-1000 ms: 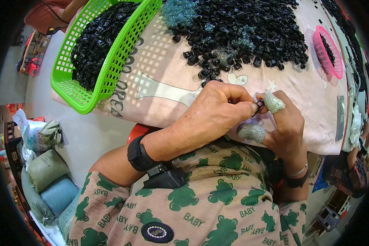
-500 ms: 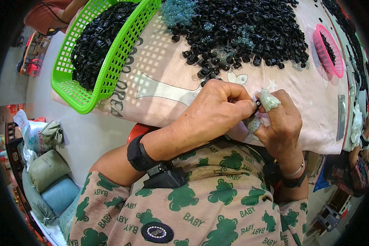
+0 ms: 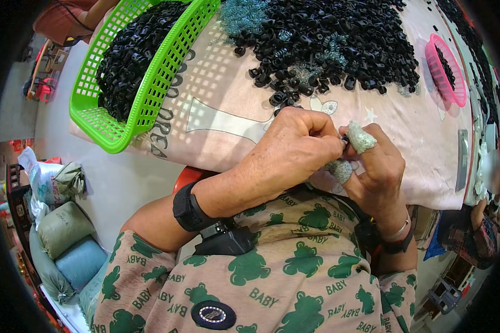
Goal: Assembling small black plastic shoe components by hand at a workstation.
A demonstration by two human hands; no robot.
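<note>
My left hand (image 3: 303, 136) is closed, thumb and forefinger pinched together beside my right hand (image 3: 379, 169). Between the fingertips of both hands shows a small black plastic part (image 3: 345, 141), mostly covered. A pale fabric wrap (image 3: 363, 137) covers my right forefinger and a grey one (image 3: 340, 170) my right thumb; these two press toward the part. Just beyond my hands lies a large heap of small black plastic parts (image 3: 339, 53). Thin bluish metal springs (image 3: 241, 19) are mixed into it and gathered at its left side.
At the left a green perforated basket (image 3: 130, 130) holds many black parts. A pink basket (image 3: 455, 94) with a few stands at the right, near a grey flat bar (image 3: 461, 158). A pink printed cloth (image 3: 216, 147) covers the table. Another person's arm (image 3: 100, 11) shows at upper left.
My right fingers have shifted slightly left and closer to my left fingertips, so less of the black part shows. My left hand has barely moved.
</note>
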